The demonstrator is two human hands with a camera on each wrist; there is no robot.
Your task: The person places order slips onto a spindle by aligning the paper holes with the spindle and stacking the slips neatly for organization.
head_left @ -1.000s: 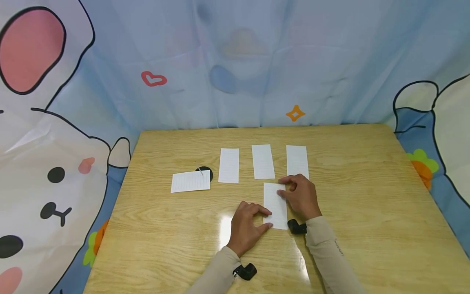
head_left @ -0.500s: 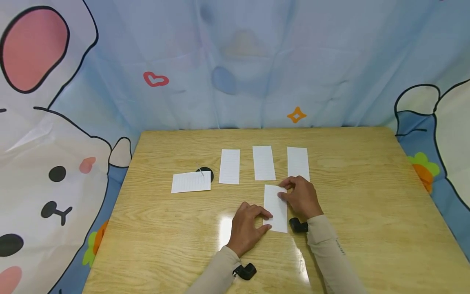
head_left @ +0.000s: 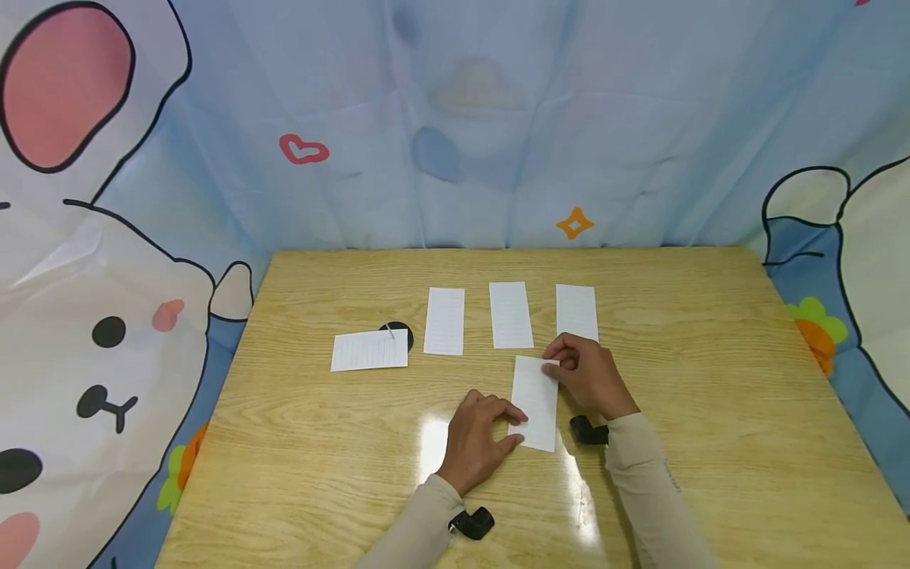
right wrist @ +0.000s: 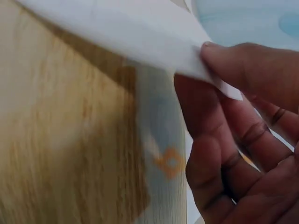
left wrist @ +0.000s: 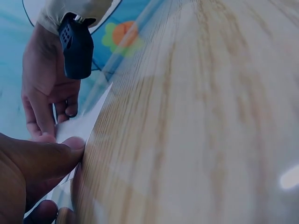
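I see the right hand [head_left: 590, 377] has edged rightward, pinching the nearest paper [head_left: 535, 403] upper right, while the left hand [head_left: 475, 442] pinches its lower-left edge, so both sides are held.

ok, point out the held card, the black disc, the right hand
Held card [head_left: 535, 401]: head view, middle of its face
Black disc [head_left: 402, 325]: head view, uncovered upper edge
Right hand [head_left: 588, 378]: head view, back of the hand

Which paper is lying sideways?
The leftmost paper, by the black circle: its long side runs left to right. The held paper and three back papers run front to back.
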